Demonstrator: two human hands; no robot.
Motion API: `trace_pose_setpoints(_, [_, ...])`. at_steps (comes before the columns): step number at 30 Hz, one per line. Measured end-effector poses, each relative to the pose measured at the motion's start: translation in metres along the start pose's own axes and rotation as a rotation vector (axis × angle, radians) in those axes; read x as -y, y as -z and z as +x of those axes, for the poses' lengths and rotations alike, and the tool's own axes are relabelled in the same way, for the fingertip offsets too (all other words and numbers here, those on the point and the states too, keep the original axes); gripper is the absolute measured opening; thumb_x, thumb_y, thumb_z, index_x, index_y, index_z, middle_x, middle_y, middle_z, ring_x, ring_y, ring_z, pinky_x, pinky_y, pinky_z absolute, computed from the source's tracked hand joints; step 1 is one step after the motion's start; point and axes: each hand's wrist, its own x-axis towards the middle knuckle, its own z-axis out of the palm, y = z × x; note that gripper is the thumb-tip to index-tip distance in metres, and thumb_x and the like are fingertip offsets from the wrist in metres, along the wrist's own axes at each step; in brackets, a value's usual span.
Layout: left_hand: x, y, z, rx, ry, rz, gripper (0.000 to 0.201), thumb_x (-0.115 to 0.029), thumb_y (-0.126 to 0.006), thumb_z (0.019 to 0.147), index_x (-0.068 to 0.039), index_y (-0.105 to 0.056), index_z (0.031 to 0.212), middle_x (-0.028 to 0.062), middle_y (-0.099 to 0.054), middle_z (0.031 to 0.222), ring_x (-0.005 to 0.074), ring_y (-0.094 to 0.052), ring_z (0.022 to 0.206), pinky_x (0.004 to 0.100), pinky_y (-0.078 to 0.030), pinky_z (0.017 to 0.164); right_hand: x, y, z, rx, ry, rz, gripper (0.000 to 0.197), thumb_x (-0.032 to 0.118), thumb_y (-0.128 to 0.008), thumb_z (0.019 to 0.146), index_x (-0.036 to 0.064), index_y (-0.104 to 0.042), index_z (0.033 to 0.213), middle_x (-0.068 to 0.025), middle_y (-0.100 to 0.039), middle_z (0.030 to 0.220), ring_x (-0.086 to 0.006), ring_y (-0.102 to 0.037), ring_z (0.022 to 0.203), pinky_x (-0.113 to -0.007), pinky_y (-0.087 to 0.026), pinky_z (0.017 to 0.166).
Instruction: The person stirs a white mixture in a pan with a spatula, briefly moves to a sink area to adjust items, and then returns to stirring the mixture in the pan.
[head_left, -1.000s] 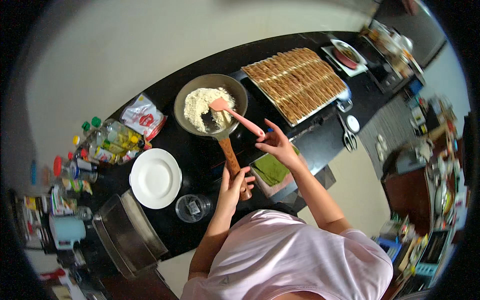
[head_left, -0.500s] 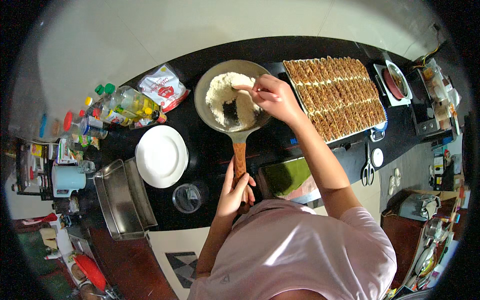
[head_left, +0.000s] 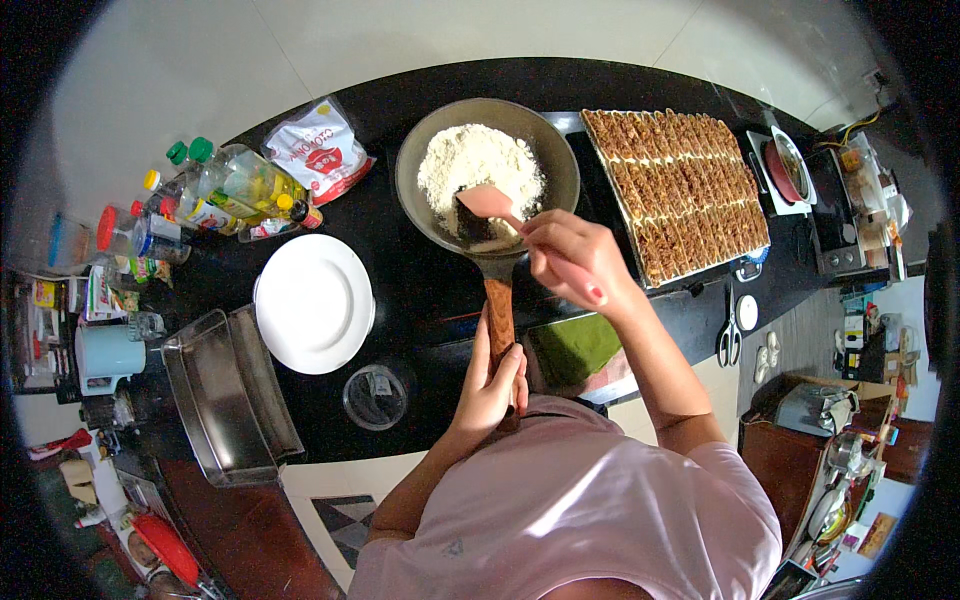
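The frying pan stands on the black counter, its wooden handle pointing toward me. My left hand is closed around that handle near its end. A heap of white, flour-like powder lies in the pan, with a dark patch of bare pan at its near side. My right hand is closed on a pink spatula, above the pan's near right rim. The spatula's blade is low over the near side of the powder; whether it touches the pan is unclear.
Right of the pan lies a tray of brown-topped strips, with scissors nearer me. To the left are a white plate, a metal loaf-shaped pan, a clear round container, bottles and a plastic bag.
My right hand has come nearer to me, bringing the spatula to the pan's near side. The powder has shifted into a heap toward the far side. My left hand keeps its hold.
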Motion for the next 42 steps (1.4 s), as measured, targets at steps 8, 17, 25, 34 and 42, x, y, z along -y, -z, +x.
trace_pose_setpoints(8, [0.004,0.000,0.002,-0.023,-0.048,-0.030,0.068,-0.006,-0.041,0.096,-0.020,0.001,0.148,0.0051,-0.047,0.078,0.0096,-0.044,0.045,0.0216,-0.041,0.041,0.002,0.006,-0.005,0.037,0.011,0.038,0.013,-0.004,-0.061,0.068,-0.0014,-0.057,0.080,-0.0135,-0.062,0.082,-0.0298,-0.065,0.074,-0.033,-0.053,0.065])
trace_pose_setpoints(17, [0.002,-0.004,-0.001,-0.093,-0.005,0.033,0.065,-0.015,-0.045,0.097,-0.025,-0.007,0.148,0.0042,-0.050,0.077,0.0112,-0.049,0.045,0.0225,-0.038,0.041,-0.014,-0.008,-0.006,0.079,0.111,0.055,0.012,0.001,-0.061,0.070,0.0013,-0.054,0.080,-0.0129,-0.056,0.076,-0.0326,-0.060,0.067,-0.037,-0.050,0.060])
trace_pose_setpoints(25, [-0.001,-0.007,0.000,-0.084,-0.027,0.066,0.067,-0.012,-0.043,0.097,-0.023,-0.003,0.148,0.0042,-0.047,0.076,0.0101,-0.047,0.045,0.0233,-0.039,0.039,-0.034,0.031,0.010,-0.218,-0.010,-0.038,0.007,0.000,-0.059,0.073,0.0028,-0.058,0.079,-0.0116,-0.059,0.079,-0.0311,-0.061,0.069,-0.036,-0.051,0.060])
trace_pose_setpoints(34, [0.002,-0.006,0.003,-0.074,-0.033,0.033,0.068,-0.007,-0.042,0.096,-0.023,-0.002,0.149,0.0035,-0.045,0.075,0.0089,-0.043,0.045,0.0224,-0.040,0.039,-0.043,-0.002,-0.001,-0.111,-0.008,-0.096,0.008,-0.002,-0.059,0.072,0.0001,-0.055,0.078,-0.0132,-0.057,0.076,-0.0313,-0.061,0.068,-0.035,-0.050,0.060])
trace_pose_setpoints(42, [0.001,-0.007,0.001,-0.072,-0.043,0.085,0.066,-0.008,-0.041,0.097,-0.020,-0.002,0.148,0.0034,-0.045,0.077,0.0087,-0.043,0.046,0.0224,-0.041,0.041,-0.042,0.028,0.018,-0.253,-0.195,0.073,0.007,0.007,-0.061,0.076,0.0013,-0.058,0.074,-0.0140,-0.059,0.071,-0.0315,-0.060,0.063,-0.035,-0.049,0.056])
